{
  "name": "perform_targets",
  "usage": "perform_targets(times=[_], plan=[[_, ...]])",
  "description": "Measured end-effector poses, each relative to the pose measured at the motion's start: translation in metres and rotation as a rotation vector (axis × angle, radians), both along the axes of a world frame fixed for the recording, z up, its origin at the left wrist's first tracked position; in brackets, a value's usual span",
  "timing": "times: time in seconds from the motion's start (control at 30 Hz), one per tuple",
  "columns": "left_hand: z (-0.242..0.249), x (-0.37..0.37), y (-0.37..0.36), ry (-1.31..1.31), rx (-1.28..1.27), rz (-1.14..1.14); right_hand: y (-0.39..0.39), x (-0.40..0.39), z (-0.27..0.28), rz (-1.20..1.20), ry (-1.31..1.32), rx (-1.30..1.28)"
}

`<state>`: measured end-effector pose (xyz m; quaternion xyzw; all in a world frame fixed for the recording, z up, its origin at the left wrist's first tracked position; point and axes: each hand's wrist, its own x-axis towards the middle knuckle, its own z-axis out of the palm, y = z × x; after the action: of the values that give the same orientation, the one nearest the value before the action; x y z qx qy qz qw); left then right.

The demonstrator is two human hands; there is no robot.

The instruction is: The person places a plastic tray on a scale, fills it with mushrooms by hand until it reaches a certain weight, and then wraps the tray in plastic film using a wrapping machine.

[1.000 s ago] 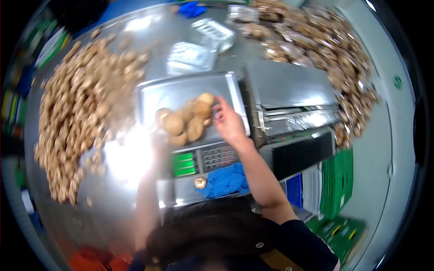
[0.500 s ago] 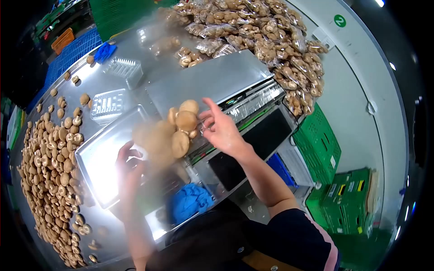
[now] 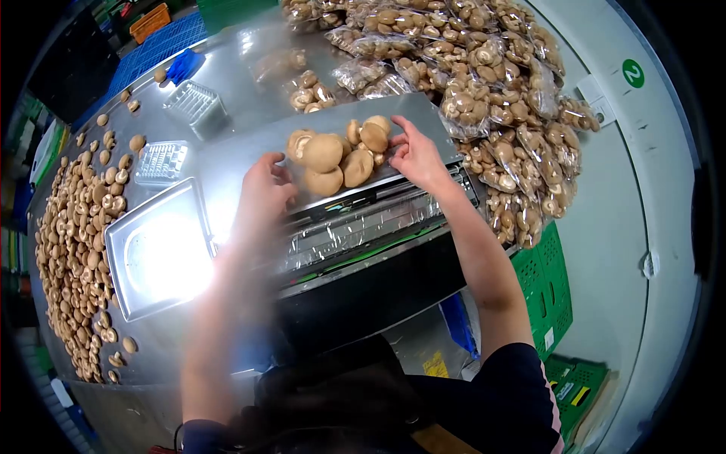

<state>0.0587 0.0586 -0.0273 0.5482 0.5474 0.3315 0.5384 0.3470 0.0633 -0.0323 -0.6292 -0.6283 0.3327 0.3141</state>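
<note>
A group of large brown mushrooms (image 3: pixel 325 153) sits close together over the metal top plate (image 3: pixel 401 113) of a wrapping machine. My left hand (image 3: pixel 266 189) has its fingers curled at the group's left end and is partly blurred. At the right end my right hand (image 3: pixel 414 155) grips with bent fingers, its index finger stretched along the side. Whether a clear tray lies under the mushrooms I cannot make out. Just below them, shiny clear film (image 3: pixel 363 234) runs across the machine's front.
Loose mushrooms (image 3: pixel 76 257) are heaped at the left, beside a metal tray (image 3: pixel 121 280). Clear plastic trays (image 3: pixel 162 161) lie behind it. Bagged mushrooms (image 3: pixel 484 98) pile up at the back right, above green crates (image 3: pixel 544 287). A blue glove (image 3: pixel 181 66) lies near the far edge.
Both hands and the mushrooms between them have moved from the machine's left front corner onto its top plate. The camera view has turned, and the blue bundle in front is now hidden.
</note>
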Motion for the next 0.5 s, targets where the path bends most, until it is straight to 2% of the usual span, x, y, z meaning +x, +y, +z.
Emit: perform_targets(times=[0.1, 0.13, 0.2, 0.23, 0.27, 0.3, 0.33, 0.4, 0.5], plan=[[0.001, -0.005, -0.008, 0.022, -0.008, -0.036, -0.006, 0.012, 0.0, 0.066, 0.149, -0.067], [0.004, -0.01, -0.015, 0.01, -0.015, -0.058, -0.012, 0.021, 0.002, 0.13, 0.059, 0.028], [0.007, -0.035, -0.036, 0.338, 0.323, -0.061, -0.026, 0.048, 0.008, 0.255, -0.123, 0.22], [0.015, -0.052, -0.046, 0.472, 0.585, -0.189, -0.036, 0.062, 0.018, 0.325, -0.307, 0.292], [0.024, -0.065, -0.057, 0.631, 0.594, -0.252, -0.047, 0.076, 0.032, 0.395, -0.492, 0.365], [0.028, -0.077, -0.064, 0.773, 0.719, -0.368, -0.055, 0.087, 0.038, 0.466, -0.676, 0.438], [0.03, -0.084, -0.07, 0.914, 0.842, -0.485, -0.057, 0.095, 0.037, 0.519, -0.748, 0.386], [0.03, -0.077, -0.071, 1.009, 0.946, -0.63, -0.061, 0.103, 0.037, 0.626, -0.896, 0.285], [0.026, -0.052, -0.068, 0.995, 1.014, -0.74, -0.055, 0.088, 0.021, 0.677, -0.717, 0.377]])
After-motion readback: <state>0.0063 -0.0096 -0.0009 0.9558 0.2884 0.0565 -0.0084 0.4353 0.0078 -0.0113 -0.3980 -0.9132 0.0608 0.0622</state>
